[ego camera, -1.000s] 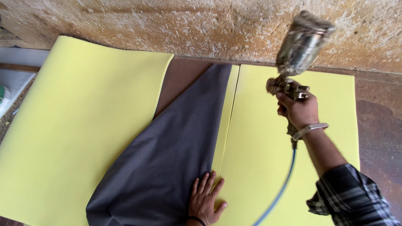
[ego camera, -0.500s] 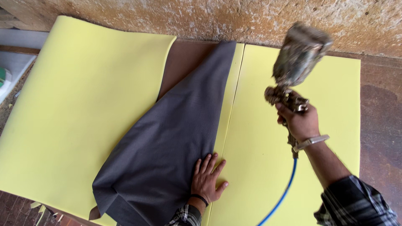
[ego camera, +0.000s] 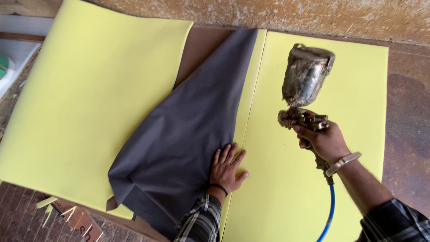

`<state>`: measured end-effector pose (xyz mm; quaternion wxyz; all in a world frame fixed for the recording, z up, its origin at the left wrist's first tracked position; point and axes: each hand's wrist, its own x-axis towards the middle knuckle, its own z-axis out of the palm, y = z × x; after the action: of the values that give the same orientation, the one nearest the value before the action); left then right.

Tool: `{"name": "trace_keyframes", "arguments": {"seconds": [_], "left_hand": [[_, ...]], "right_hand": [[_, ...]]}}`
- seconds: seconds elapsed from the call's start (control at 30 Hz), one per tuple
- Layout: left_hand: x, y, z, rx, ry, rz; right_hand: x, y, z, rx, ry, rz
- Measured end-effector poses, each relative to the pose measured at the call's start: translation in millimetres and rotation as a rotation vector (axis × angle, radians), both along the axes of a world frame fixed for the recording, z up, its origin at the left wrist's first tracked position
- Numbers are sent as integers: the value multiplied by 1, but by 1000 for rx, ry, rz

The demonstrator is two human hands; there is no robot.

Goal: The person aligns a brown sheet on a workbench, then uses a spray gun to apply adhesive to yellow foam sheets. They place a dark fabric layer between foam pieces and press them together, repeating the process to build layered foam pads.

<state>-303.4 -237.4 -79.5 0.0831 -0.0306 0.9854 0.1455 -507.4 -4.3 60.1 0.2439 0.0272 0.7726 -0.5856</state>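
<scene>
My right hand grips a grimy metal spray gun with a cup on top, held above the right yellow foam sheet. A blue hose trails from its handle toward me. My left hand lies flat, fingers spread, on the edge of a dark grey fabric where it meets the right foam sheet. The fabric is folded back over the left yellow foam sheet, baring a strip of brown board.
A rough stone wall runs along the far side. Brown floor lies to the right. Small foam offcuts and a brown scrap sit near the front left corner. A white surface with something green is at far left.
The spray gun and my right hand have come down and toward me over the right foam sheet. My left hand stays pressed on the fabric edge. The view has shifted.
</scene>
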Motion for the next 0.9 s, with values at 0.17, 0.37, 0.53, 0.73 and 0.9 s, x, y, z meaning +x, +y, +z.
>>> {"name": "trace_keyframes", "arguments": {"seconds": [0.17,0.37,0.53,0.73,0.9], "left_hand": [[-1,1,-3,1,-15,12],[57,26,1,-19,-69,162],[135,43,16,-41,-283,279],[172,53,15,-46,-315,403],[176,51,-1,-50,-309,431]], "right_hand": [[22,1,2,4,146,-92],[51,12,0,-102,16,36],[75,20,1,-125,-45,48],[89,28,2,-96,60,40],[106,37,6,-60,-81,157]]}}
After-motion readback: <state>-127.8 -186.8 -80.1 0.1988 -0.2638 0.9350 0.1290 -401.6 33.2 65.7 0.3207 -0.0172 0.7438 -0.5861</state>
